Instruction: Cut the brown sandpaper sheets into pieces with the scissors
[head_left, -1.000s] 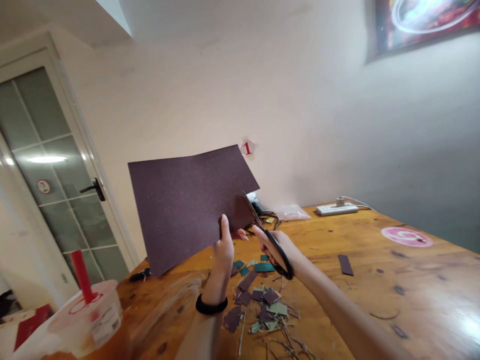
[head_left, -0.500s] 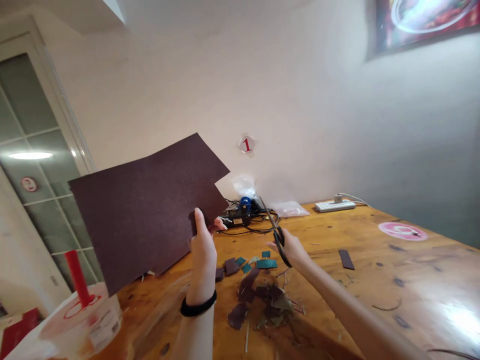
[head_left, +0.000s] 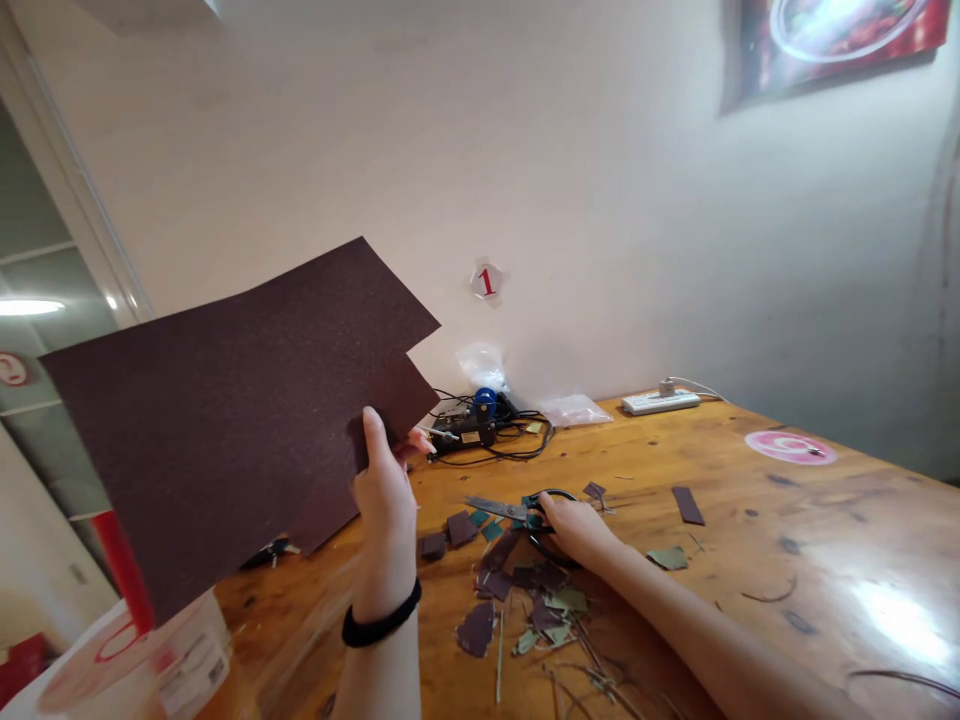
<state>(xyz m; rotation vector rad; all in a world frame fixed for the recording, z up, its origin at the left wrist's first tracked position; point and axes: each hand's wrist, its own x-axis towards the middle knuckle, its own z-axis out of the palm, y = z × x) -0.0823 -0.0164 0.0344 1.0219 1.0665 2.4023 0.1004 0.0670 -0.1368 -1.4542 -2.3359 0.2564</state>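
Left hand: the left hand (head_left: 384, 487) is up off the table, closed in a pinch on the lower right part of the sheet, thumb on the side facing the camera and fingertips behind; a black wristband (head_left: 381, 622) circles the wrist.

Right hand: the right hand (head_left: 581, 530) is low over the table, its fingers curled down onto the scissors' handle; I cannot tell whether it is gripping them or only resting there.

Sheet: a dark maroon speckled sandpaper sheet (head_left: 225, 400) is held tilted in the air above the table's left end, with a stepped notch in its right edge.

Scissors: long steel scissors with black loop handles (head_left: 501, 508) lie flat on the table, blades pointing left, among the scraps.

Scraps: a scattered heap of maroon, teal and sage-green paper pieces with dry straw stems (head_left: 525, 610) lies between the hands and the near edge. A maroon strip (head_left: 688, 505) and a sage-green scrap (head_left: 667, 558) lie apart to the right.

Table: a varnished orange wooden table (head_left: 825, 570) with dark knots carries everything.

Back edge: a black device with a blue knob and tangled cables (head_left: 469, 432), a clear plastic bag (head_left: 574, 410) and a white power strip (head_left: 660, 402) sit against the wall.

Near corner: a lidded plastic cup with a red straw (head_left: 142, 650) stands at lower left, partly behind the sheet.
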